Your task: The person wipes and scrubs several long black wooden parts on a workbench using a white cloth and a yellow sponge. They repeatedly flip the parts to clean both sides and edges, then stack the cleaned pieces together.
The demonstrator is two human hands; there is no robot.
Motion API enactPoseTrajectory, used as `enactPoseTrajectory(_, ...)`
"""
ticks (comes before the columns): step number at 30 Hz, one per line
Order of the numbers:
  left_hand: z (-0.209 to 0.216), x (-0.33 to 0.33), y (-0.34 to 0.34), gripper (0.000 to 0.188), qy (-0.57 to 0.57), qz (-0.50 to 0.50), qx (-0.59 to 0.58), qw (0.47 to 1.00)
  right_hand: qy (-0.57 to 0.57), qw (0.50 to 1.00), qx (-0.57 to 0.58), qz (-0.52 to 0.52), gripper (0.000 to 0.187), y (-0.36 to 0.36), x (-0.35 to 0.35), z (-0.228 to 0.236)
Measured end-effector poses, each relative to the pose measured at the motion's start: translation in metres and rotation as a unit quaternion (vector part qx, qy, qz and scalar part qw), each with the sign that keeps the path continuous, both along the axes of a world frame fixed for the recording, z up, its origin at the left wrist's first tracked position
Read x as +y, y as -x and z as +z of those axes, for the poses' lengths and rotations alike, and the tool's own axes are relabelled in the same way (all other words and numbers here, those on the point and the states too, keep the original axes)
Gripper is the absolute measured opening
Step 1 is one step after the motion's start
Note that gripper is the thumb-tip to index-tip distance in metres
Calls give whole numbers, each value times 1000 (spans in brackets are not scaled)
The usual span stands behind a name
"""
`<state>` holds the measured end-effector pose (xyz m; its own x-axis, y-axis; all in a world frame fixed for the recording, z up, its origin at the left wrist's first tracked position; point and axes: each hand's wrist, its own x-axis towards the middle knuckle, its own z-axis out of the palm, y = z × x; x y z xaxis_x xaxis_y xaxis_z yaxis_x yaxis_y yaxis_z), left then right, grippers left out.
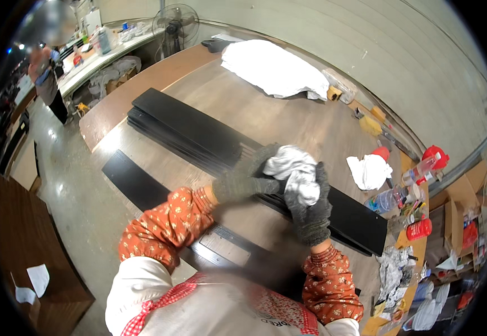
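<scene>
A crumpled white-and-grey cloth (pixel 295 168) is bunched between my two hands, above a stack of long black boards (pixel 190 123). My left hand (pixel 244 178), in a dark grey knit glove and slightly blurred, closes on the cloth's left side. From below and the right, my right hand (pixel 309 210), gloved the same way, grips it too. The stack runs diagonally from far left to near right, partly covered by my hands. Nearer to me lies a single black board (pixel 134 178). Another dark panel with a rectangular opening (pixel 224 249) lies close to my body, partly hidden by my left arm.
A white cloth heap (pixel 274 67) lies on the wooden table (pixel 316 120) at the back. Along the right edge stand plastic bottles (pixel 386 200), a red can (pixel 418 229), a smaller white cloth (pixel 369 172) and crumpled rags (pixel 393 271). A fan (pixel 174 28) and another person (pixel 46 78) are farther off.
</scene>
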<state>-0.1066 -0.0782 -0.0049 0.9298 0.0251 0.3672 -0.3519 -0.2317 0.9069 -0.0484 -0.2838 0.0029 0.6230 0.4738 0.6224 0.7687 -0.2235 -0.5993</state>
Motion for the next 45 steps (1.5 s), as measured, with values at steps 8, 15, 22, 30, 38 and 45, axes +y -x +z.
enactPoseTrajectory(8, -1, -40, -14, 48, 191, 127, 25, 973, 151, 987, 14, 60, 91, 5, 15, 10)
enactPoseTrajectory(15, 22, 21, -5, 26, -356, 220, -258, 871, 345, 935, -82, -27, 86, -32, 4, -11)
enactPoseTrajectory(22, -33, 68, -18, 26, -533, 229, -188, 793, 338, 932, -130, 31, 71, -47, 1, -30)
enactPoseTrajectory(30, -79, 236, 3, 35, -500, 469, -38, 727, 91, 989, 115, 17, 40, -53, -14, -31)
enactPoseTrajectory(38, -54, 294, -5, 30, -532, 470, 19, 704, 273, 961, -34, -16, 48, -50, 0, -24)
enactPoseTrajectory(45, -17, 136, -31, 38, -578, 260, -54, 772, 337, 933, -124, 12, 59, -55, 2, -31)
